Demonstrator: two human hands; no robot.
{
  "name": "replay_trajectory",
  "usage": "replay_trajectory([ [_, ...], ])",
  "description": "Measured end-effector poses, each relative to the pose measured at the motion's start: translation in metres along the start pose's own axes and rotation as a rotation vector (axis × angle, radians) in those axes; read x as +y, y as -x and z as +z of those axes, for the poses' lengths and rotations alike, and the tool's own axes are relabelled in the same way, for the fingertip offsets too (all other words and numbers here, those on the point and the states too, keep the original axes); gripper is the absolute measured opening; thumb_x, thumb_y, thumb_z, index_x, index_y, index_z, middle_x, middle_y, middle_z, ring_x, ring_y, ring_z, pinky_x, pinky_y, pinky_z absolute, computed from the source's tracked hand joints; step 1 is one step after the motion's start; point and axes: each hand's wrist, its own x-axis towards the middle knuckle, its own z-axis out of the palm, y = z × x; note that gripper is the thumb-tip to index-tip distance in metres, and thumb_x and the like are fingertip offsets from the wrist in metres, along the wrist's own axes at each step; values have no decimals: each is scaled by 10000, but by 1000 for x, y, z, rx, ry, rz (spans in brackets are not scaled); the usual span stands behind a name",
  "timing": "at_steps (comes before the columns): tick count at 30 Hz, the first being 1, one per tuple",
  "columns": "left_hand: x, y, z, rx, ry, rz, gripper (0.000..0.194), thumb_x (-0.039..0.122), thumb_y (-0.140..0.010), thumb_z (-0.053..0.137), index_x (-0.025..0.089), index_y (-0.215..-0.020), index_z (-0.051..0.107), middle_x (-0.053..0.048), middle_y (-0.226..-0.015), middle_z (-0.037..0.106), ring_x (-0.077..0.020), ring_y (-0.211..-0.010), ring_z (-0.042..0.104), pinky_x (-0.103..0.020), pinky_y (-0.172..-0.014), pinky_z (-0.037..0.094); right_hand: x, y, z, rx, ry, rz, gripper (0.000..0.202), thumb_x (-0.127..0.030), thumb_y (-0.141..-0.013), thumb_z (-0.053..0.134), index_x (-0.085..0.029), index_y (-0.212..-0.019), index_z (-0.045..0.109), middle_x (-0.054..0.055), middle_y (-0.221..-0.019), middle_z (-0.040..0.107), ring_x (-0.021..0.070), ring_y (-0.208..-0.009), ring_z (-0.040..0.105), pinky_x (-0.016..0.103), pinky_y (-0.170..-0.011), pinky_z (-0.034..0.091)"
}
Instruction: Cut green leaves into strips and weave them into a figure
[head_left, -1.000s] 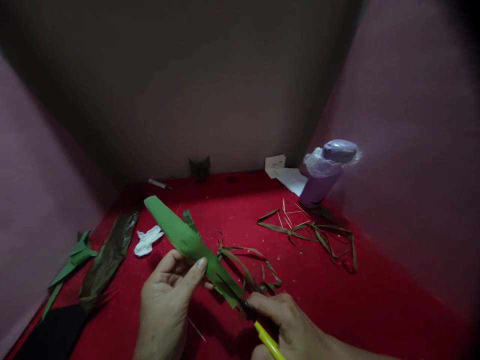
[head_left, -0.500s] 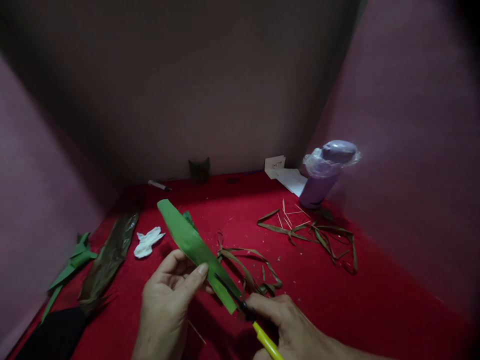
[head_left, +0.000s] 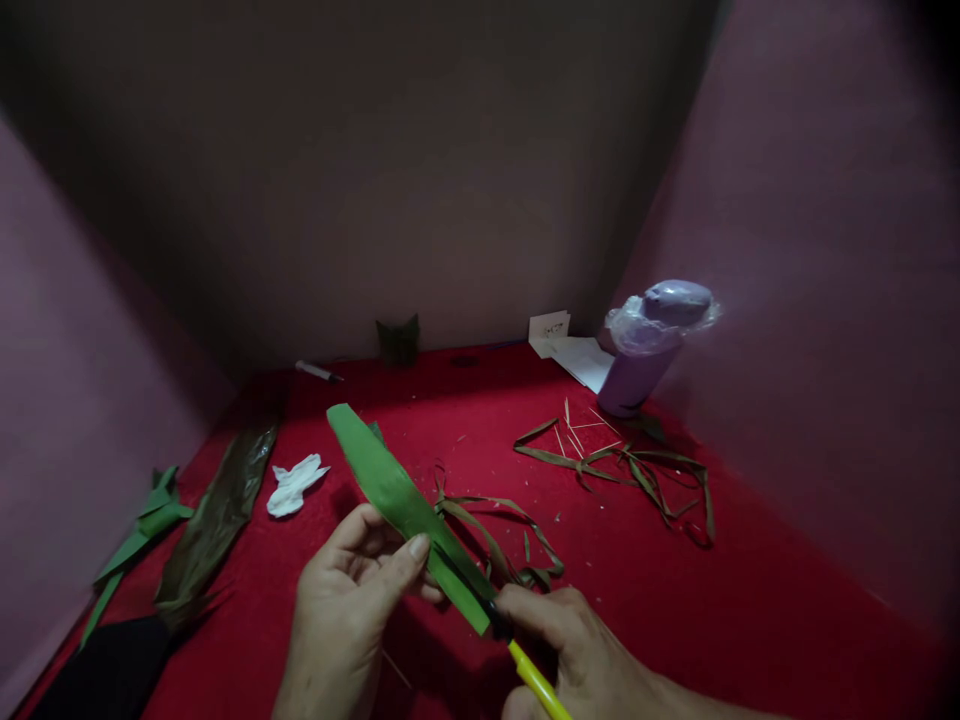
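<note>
A long green leaf strip [head_left: 386,480] slants across the middle of the view. My left hand [head_left: 356,590] pinches it between thumb and fingers near its lower half. In my right hand [head_left: 566,640] is a cutting tool with a yellow handle [head_left: 536,678] and a dark front part. The tool's dark part meets the lower end of the strip, where a slit runs lengthwise. Its blade is largely hidden by the leaf. Behind the strip, a small piece of darker green shows at its upper right edge.
On the red cloth [head_left: 465,420] lie brown dried strips [head_left: 480,520], thin sticks [head_left: 577,427], a white crumpled tissue [head_left: 295,484], a syringe-like item [head_left: 316,371] and folded green leaves [head_left: 156,515]. A purple container [head_left: 637,375] stands at right beside white papers [head_left: 585,362].
My left hand and the leaf strip have shifted slightly right and down. The tool has moved a little the same way, and its dark blade shows less.
</note>
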Motion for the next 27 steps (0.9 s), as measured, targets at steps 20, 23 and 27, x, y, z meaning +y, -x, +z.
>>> replay_trajectory([
  [20, 3, 0, -1, -110, -69, -56, 195, 216, -626, 724, 154, -793, 643, -11, -618, 649, -136, -462, 591, -252, -449, 517, -3, 2, -3, -41, 12, 136, 370, -403, -598, 718, -147, -841, 607, -65, -557, 427, 82, -508, 337, 197, -495, 337],
  [23, 3, -2, -3, -146, -32, -106, 202, 213, -632, 720, 150, -802, 631, -9, -597, 642, -131, -439, 578, -246, -425, 497, -5, 1, -3, -16, -52, 196, 342, -301, -540, 756, -138, -803, 610, -73, -549, 428, 76, -506, 343, 187, -476, 327],
  [27, 3, -3, -4, -182, -14, -144, 215, 214, -654, 709, 147, -836, 617, -10, -590, 634, -135, -447, 581, -247, -425, 490, -7, 0, -3, -3, -124, 245, 312, -223, -520, 757, -137, -782, 613, -78, -552, 405, 79, -527, 349, 176, -476, 325],
])
